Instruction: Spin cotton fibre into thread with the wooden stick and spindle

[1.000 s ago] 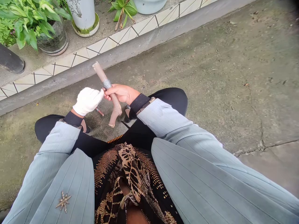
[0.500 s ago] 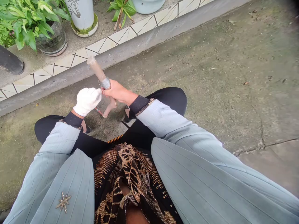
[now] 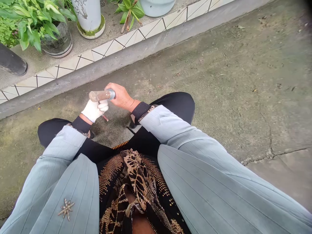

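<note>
My bare right hand (image 3: 122,96) is closed round a pale brown wooden stick (image 3: 98,96). Several turns of silvery wire (image 3: 111,94) wrap the stick just beside my fingers. The stick's blunt end points left, over my left hand (image 3: 93,110), which wears a white glove. Its fingers are curled just under the stick, and what they grip is hidden. Below the glove shows a short reddish tip (image 3: 105,118), too small to name. The stick's lower part is out of sight behind my right hand.
A low kerb faced with white tiles (image 3: 104,48) runs across ahead. On it stand a leafy plant in a glass pot (image 3: 57,42), a white pot (image 3: 87,14) on a saucer and a dark pipe (image 3: 12,63). Rough concrete (image 3: 219,81) lies to the right.
The stick has turned from pointing up and away to lying nearly level, its free end swung down left over the gloved hand. Its bent lower part has gone from view.
</note>
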Tool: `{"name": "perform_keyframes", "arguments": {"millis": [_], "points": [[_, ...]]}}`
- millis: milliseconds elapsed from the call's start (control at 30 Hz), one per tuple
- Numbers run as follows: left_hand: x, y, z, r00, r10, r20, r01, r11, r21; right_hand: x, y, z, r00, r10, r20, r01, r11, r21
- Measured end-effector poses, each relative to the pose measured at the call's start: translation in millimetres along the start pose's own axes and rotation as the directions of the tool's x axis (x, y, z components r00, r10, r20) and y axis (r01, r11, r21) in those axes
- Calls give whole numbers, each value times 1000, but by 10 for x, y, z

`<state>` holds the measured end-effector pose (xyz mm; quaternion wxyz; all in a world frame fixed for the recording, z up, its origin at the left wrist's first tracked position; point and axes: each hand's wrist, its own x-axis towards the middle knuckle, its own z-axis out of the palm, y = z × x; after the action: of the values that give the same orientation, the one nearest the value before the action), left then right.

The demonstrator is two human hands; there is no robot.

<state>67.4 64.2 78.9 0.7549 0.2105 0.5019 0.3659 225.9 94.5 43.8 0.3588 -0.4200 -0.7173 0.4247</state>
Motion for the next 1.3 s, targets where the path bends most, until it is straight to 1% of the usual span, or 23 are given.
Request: {"name": "perform_keyframes", "arguments": {"millis": [67, 167, 267, 367, 433, 533, 667, 800, 833, 867, 900, 933, 967, 1000, 1033, 1067, 1100, 1133, 1167, 1200, 1233, 1300], "points": [[-41, 28, 13, 999, -40, 34, 41, 999, -34, -6, -21, -17, 1000, 25, -9, -24, 998, 55], [-71, 47, 36, 995, -77, 69, 82, 994, -69, 0, -71, -43, 993, 110, -39, -101, 980, 172], [-87, 52, 56, 994, -66, 86, 76, 991, -112, 21, -129, -71, 982, 186, -34, -169, 946, 276], [-93, 51, 55, 994, -44, 100, 56, 992, -117, 33, -174, -100, 976, 218, -24, -198, 923, 331], [-88, 49, 47, 994, -32, 101, 43, 993, -107, 31, -179, -114, 976, 212, -47, -187, 930, 318], [-72, 53, 40, 996, -21, 92, 32, 993, -111, 23, -129, -121, 983, 160, -84, -136, 961, 241], [-60, 82, 46, 996, -42, 81, 52, 990, -128, 39, 43, -95, 994, 61, -96, -51, 993, 105], [-43, 77, 44, 993, -60, 101, 67, 995, -75, 70, 206, -54, 996, -25, -85, 27, 1000, 17], [-31, 60, 40, 995, -36, 92, 41, 998, -44, 73, 221, -49, 996, -33, -88, 34, 999, 5], [-15, 36, 34, 997, 13, 69, -13, 1000, -4, 73, 223, -46, 995, -31, -94, 31, 1000, -4], [5, 7, 25, 995, 89, 36, -91, 995, 49, 71, 213, -44, 995, -20, -100, 19, 1000, -9], [27, -25, 11, 982, 189, -6, -187, 975, 122, 69, 192, -44, 994, -3, -107, 2, 1000, -12], [50, -57, -7, 952, 303, -45, -287, 933, 218, 68, 165, -43, 993, 18, -115, -20, 1000, -12], [71, -87, -30, 904, 421, -69, -376, 863, 338, 68, 135, -42, 991, 40, -124, -42, 999, -9], [90, -112, -58, 845, 530, -71, -439, 764, 473, 71, 106, -40, 989, 62, -132, -63, 998, -5], [104, -132, -91, 782, 622, -50, -469, 639, 610, 77, 81, -35, 987, 83, -138, -84, 996, -1], [115, -146, -126, 722, 692, -10, -467, 497, 731, 86, 62, -30, 984, 105, -146, -106, 994, 4], [122, -154, -164, 672, 740, 44, -441, 352, 826, 98, 52, -23, 980, 128, -153, -129, 992, 9], [126, -155, -201, 638, 763, 101, -402, 218, 889, 112, 49, -16, 975, 151, -160, -151, 988, 15], [130, -151, -236, 619, 770, 156, -362, 104, 926, 127, 54, -8, 971, 172, -168, -171, 985, 22], [134, -143, -270, 610, 765, 205, -329, 9, 944, 142, 64, 0, 966, 188, -175, -185, 982, 31], [144, -114, -328, 609, 736, 294, -292, -136, 947, 169, 92, 13, 959, 209, -191, -203, 978, 54]]}}
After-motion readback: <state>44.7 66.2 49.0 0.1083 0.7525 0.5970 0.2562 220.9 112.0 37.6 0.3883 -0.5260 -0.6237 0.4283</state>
